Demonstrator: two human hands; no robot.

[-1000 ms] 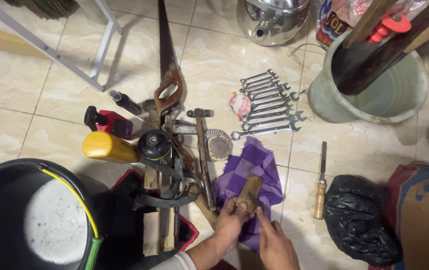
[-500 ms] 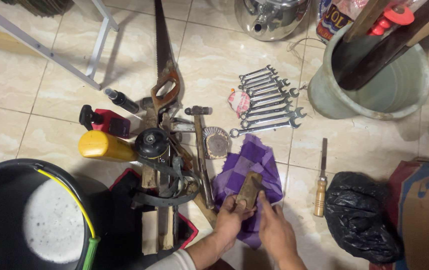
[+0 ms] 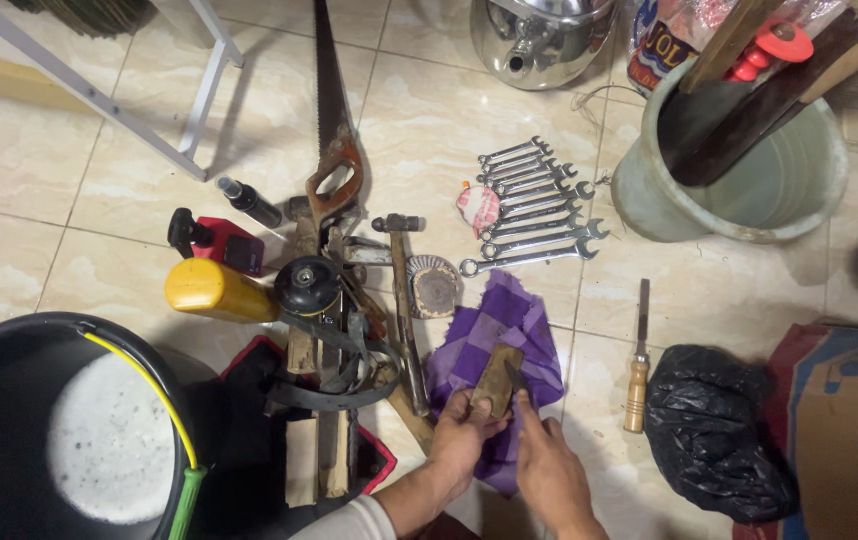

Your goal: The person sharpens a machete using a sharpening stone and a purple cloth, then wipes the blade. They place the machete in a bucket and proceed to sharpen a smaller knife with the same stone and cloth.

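Left hand (image 3: 461, 440) closed round lower end of brown wooden block (image 3: 497, 380), held over purple cloth (image 3: 494, 340) on floor. Block's long axis runs away from person, tilted slightly right. Right hand (image 3: 547, 470) just beside, fingers pinching what looks like small dark blade (image 3: 517, 378) against block's right edge.

- Both forearms enter from the bottom edge of the frame and angle upward, converging near the lower centre.
- The left hand (image 3: 461, 440), a pale sleeve bunched at its forearm, curls its fingers in a closed grip, thumb pressed forward.
- The right hand (image 3: 547, 472) lies just beside it, back of the hand up, index finger extended forward, the other fingers folded under.
- The two hands nearly touch at the fingertips.
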